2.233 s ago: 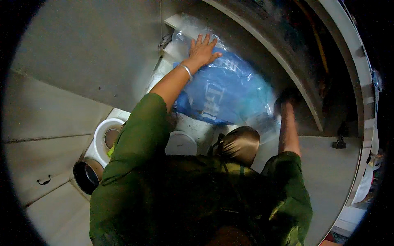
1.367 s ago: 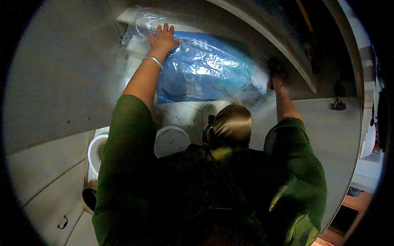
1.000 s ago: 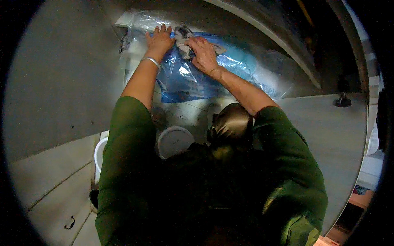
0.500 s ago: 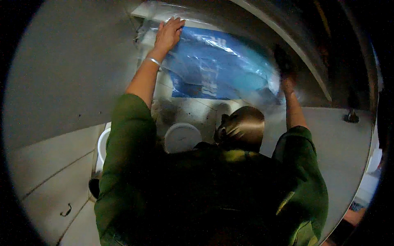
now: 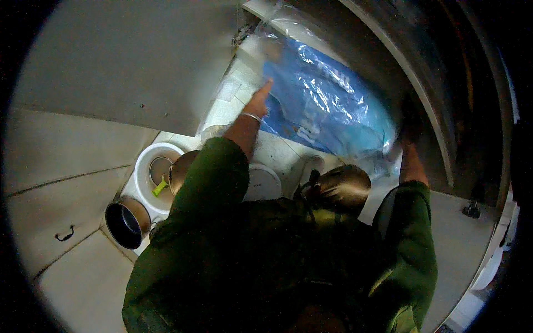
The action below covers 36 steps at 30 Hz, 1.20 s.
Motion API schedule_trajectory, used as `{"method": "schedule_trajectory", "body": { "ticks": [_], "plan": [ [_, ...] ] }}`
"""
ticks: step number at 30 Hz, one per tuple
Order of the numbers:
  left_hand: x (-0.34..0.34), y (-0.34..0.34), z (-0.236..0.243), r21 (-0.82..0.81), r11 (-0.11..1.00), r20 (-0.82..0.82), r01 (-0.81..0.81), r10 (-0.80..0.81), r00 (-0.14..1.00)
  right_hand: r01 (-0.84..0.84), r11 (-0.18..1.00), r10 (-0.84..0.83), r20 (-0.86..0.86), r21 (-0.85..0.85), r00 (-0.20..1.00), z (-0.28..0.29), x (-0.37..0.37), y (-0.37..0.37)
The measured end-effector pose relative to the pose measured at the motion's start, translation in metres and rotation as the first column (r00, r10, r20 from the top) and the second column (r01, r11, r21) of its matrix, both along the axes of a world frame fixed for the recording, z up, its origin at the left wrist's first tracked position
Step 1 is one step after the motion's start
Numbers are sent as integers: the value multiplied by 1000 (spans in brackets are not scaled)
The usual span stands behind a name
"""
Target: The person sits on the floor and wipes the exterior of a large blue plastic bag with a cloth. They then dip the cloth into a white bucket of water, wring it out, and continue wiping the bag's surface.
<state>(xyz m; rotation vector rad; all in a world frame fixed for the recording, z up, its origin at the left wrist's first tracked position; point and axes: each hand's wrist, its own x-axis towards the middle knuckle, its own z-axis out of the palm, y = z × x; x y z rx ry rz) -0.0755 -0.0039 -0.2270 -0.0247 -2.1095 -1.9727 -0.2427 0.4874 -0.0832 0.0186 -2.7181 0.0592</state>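
A large clear plastic bag (image 5: pixel 327 105) with blue material inside lies on a white surface under a dark curved ledge. My left hand (image 5: pixel 259 102) rests flat on the bag's left edge, fingers stretched out and close together, a metal bangle on the wrist. My right hand (image 5: pixel 411 125) is in deep shadow at the bag's right edge, just below the ledge. Its grip cannot be made out. Both sleeves are dark green.
A white bowl (image 5: pixel 145 166) with a small metal cup and a yellow-green item stands at lower left, a dark steel pot (image 5: pixel 125 223) beside it. A white round lid (image 5: pixel 264 181) lies near my chest. Pale cabinet fronts with a handle (image 5: pixel 64 235) fill the left.
My left hand has slid from the bag's top corner down to its left edge. My right hand stays at the right edge. The view has swung, bringing the bowl and pot into sight.
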Motion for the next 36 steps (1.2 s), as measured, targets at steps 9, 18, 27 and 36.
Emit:
{"method": "schedule_trajectory", "body": {
  "ticks": [9,18,27,36],
  "plan": [
    [-30,-5,-50,636,691,503,-343,-33,864,-13,1000,13,-3,-24,1000,-1,11,-1],
    [-51,-4,-51,661,743,264,-105,-99,960,-12,999,12,-11,-37,1000,3,19,6],
    [-58,-36,-78,548,784,385,-291,72,920,-10,999,9,-4,-42,1000,8,30,7],
    [-40,-41,-2,611,765,434,-201,-111,894,-13,999,13,-3,-50,1000,0,23,-19]
  ]
}}
